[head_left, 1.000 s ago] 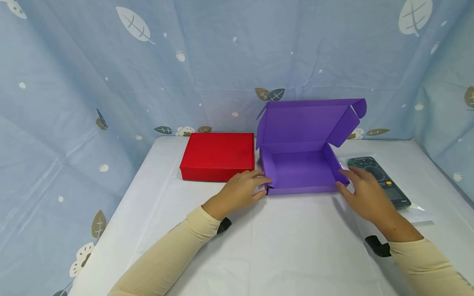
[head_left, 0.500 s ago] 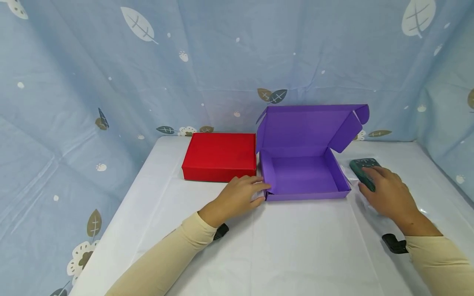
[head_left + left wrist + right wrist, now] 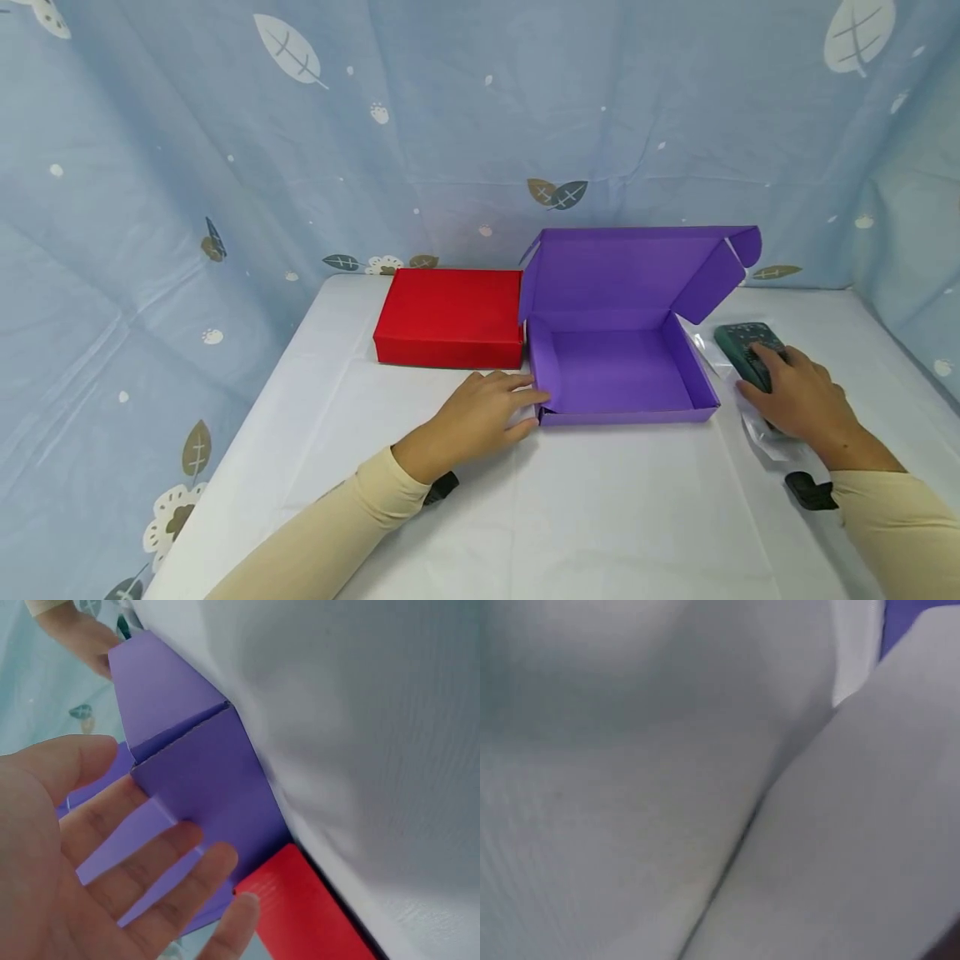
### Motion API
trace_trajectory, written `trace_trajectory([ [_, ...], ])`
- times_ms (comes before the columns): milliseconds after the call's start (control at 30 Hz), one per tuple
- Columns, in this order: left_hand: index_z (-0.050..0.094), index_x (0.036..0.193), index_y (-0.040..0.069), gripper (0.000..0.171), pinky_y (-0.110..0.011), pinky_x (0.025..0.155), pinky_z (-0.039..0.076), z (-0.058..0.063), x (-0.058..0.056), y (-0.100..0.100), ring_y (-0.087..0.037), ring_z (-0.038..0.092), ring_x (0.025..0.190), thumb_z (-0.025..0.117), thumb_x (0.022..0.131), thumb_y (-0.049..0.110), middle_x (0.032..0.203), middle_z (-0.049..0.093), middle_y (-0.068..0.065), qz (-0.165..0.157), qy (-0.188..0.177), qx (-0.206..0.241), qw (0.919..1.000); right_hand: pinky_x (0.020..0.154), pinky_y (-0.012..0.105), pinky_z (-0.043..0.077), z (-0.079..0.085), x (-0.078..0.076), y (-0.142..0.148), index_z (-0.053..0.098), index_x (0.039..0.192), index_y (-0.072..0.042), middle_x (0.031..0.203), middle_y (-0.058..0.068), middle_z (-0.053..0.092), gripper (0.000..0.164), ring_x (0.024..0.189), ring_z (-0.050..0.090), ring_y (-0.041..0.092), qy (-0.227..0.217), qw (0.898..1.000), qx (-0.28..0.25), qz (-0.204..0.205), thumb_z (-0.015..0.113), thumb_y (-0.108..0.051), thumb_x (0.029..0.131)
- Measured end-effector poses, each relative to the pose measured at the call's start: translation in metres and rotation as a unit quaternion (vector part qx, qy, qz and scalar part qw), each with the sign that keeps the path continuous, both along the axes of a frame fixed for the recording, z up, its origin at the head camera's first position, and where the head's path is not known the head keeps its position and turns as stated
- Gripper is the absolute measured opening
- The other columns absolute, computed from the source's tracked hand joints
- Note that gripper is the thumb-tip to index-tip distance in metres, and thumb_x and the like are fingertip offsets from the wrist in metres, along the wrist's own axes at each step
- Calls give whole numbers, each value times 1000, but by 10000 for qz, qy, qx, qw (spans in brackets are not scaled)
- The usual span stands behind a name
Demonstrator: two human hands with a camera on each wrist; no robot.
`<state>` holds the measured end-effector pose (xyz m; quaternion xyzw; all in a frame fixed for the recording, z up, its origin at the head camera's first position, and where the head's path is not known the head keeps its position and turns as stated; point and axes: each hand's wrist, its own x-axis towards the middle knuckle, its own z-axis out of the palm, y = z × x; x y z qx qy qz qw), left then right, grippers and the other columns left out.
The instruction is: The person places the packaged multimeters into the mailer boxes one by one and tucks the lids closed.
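A purple cardboard box stands with its lid raised and its inside bare. My left hand touches its front left corner with extended fingers; in the left wrist view that hand is spread beside the box's purple side wall. To the right, a dark green multimeter lies by a clear plastic bag. My right hand grips the multimeter from above, thumb on its left side and fingers over it, hiding its near half. The right wrist view shows mostly blurred pale surfaces.
A closed red box sits at the purple box's left, close against it. White cloth covers the table. Behind hangs a blue leaf-patterned curtain. Black wrist straps show at both cuffs.
My right hand has left the purple box's right front corner and taken hold of the multimeter. The purple box has slid nearer to me, its lid with it. My left hand stays at its corner.
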<state>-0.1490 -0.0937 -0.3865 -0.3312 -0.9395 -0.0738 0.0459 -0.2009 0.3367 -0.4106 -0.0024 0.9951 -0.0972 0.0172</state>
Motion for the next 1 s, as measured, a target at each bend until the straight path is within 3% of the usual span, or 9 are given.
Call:
trace_trajectory([
  [200, 65, 133, 32, 36, -39, 90, 51, 2, 9, -4, -19, 62, 124, 63, 97, 36, 140, 62, 2, -6, -9, -86, 10000, 86, 83, 35, -1, -2, 5, 23, 152, 4, 138, 52, 20, 81, 115, 31, 74, -237, 9997, -74, -17, 59, -41, 96],
  [500, 66, 132, 32, 35, -46, 94, 50, 4, 20, -13, -21, 60, 124, 64, 97, 37, 141, 61, 2, -22, -92, -98, 9999, 77, 80, 41, -3, -6, 9, 7, 154, 5, 126, 57, 24, 101, 104, 38, 77, -611, 9979, -87, -182, 59, -57, 93],
  [800, 65, 133, 33, 36, -47, 96, 49, 4, 22, -16, -21, 59, 126, 63, 97, 37, 142, 60, 3, -50, -172, -81, 9998, 83, 78, 41, -1, -7, 9, 3, 154, 7, 126, 56, 33, 105, 108, 40, 74, -506, 9985, -19, -196, 68, -41, 88],
  [1000, 64, 134, 33, 36, -47, 97, 48, 4, 21, -16, -21, 58, 127, 63, 98, 37, 143, 59, 4, -13, -259, -40, 9997, 81, 76, 44, 1, -2, 10, 9, 151, 13, 127, 55, 37, 106, 105, 42, 72, -636, 9977, 77, -220, 69, -45, 86],
])
